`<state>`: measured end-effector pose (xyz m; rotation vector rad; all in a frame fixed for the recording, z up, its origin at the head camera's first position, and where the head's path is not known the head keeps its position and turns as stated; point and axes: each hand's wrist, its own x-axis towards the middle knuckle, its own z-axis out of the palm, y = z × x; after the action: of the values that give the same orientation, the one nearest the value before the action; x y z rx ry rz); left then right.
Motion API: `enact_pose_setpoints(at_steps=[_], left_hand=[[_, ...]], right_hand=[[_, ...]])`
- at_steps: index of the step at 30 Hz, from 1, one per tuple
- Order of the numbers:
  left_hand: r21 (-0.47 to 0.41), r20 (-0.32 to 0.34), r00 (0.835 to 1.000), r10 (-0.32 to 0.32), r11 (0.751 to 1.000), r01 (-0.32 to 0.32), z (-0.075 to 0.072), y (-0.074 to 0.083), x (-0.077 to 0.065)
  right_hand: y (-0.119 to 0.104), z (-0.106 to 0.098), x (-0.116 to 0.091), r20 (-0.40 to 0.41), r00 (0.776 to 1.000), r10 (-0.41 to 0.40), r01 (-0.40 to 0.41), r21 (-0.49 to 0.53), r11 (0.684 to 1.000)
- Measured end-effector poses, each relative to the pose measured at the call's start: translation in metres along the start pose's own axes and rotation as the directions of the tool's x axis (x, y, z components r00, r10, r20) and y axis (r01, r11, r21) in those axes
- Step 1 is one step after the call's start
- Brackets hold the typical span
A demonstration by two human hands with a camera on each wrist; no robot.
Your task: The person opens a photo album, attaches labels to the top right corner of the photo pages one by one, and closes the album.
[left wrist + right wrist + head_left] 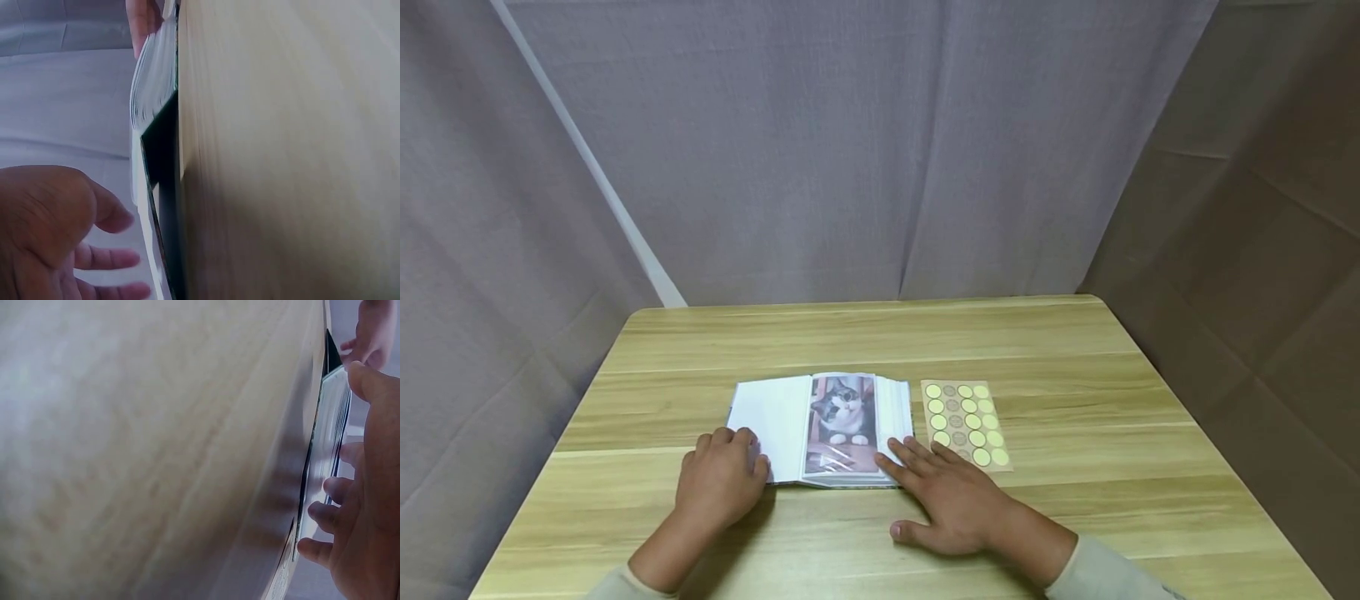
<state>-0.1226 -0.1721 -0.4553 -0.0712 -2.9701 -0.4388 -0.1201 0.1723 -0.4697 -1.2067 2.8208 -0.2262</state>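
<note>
A photo album point(771, 417) lies spread on the table, white inner cover to the left, a grey-and-white cat photo point(842, 417) on its top page. My left hand point(718, 475) is at the lower left corner of the cover. In the left wrist view its fingers point(109, 258) extend loosely over the cover, pinching nothing; that cover point(150, 219) tilts up off the wood near the spine. My right hand point(951, 496) has its fingers spread, fingertips on the album's right-hand pages. From the right wrist view, those fingers point(337, 489) reach across the album's edge point(319, 462).
Right of the album lies a brown sheet of round yellow stickers point(972, 421), several spots without yellow; my right hand covers its lower left part. The wooden table point(1075, 375) meets grey curtains point(775, 167) at the back and sides.
</note>
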Motion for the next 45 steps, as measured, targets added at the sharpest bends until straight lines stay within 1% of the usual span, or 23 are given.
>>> enact_pose_setpoints(at_steps=[2,4,6,8,17,21,26,29,32,34,37,40,42,45], left_hand=[[-0.027,-0.052,0.998,0.036,0.999,-0.038,0.002,0.004,0.001],[-0.057,-0.102,0.992,0.075,0.995,-0.081,0.003,0.008,0.001],[-0.083,-0.14,0.984,0.111,0.989,-0.124,0.005,0.013,0.002],[-0.106,-0.161,0.977,0.138,0.982,-0.156,0.005,0.018,0.001],[-0.171,-0.187,0.966,0.178,0.962,-0.211,0.008,0.039,-0.004],[-0.186,-0.205,0.958,0.198,0.953,-0.237,0.011,0.045,-0.005],[-0.203,-0.209,0.955,0.211,0.946,-0.254,0.015,0.05,-0.006],[-0.206,-0.22,0.948,0.231,0.939,-0.276,0.016,0.053,-0.007],[-0.209,-0.249,0.934,0.258,0.927,-0.312,0.016,0.058,-0.009],[-0.213,-0.277,0.919,0.279,0.915,-0.342,0.017,0.061,-0.01],[-0.224,-0.309,0.896,0.32,0.891,-0.395,0.017,0.065,-0.011],[-0.244,-0.312,0.876,0.368,0.86,-0.448,0.018,0.07,-0.013],[-0.264,-0.309,0.862,0.403,0.834,-0.485,0.019,0.072,-0.014],[-0.286,-0.303,0.836,0.457,0.793,-0.538,0.021,0.076,-0.017]], right_hand=[[0.0,0.0,0.0,-0.01,1.0,-0.007,0.007,0.001,1.0],[0.0,0.0,0.0,-0.022,1.0,-0.011,0.011,-0.001,1.0],[0.0,0.0,-0.001,-0.032,0.999,-0.01,0.01,-0.003,1.0],[0.001,0.0,-0.001,-0.031,1.0,-0.002,0.002,-0.006,1.0],[0.001,-0.003,-0.002,-0.022,1.0,0.016,-0.016,-0.007,1.0],[0.002,-0.003,-0.002,-0.026,1.0,0.015,-0.015,-0.008,1.0],[0.004,-0.001,-0.004,-0.026,0.999,0.029,-0.029,-0.016,0.999],[0.005,-0.001,-0.006,-0.042,0.998,0.037,-0.038,-0.02,0.999],[0.007,-0.001,-0.008,-0.073,0.997,0.038,-0.04,-0.025,0.999],[0.009,-0.001,-0.009,-0.092,0.995,0.038,-0.041,-0.031,0.999],[0.011,-0.003,-0.011,-0.116,0.993,0.037,-0.042,-0.037,0.998],[0.016,-0.005,-0.014,-0.138,0.99,0.034,-0.04,-0.034,0.999],[0.019,-0.005,-0.016,-0.148,0.988,0.035,-0.041,-0.04,0.998],[0.025,-0.004,-0.02,-0.16,0.987,0.034,-0.043,-0.057,0.997]])
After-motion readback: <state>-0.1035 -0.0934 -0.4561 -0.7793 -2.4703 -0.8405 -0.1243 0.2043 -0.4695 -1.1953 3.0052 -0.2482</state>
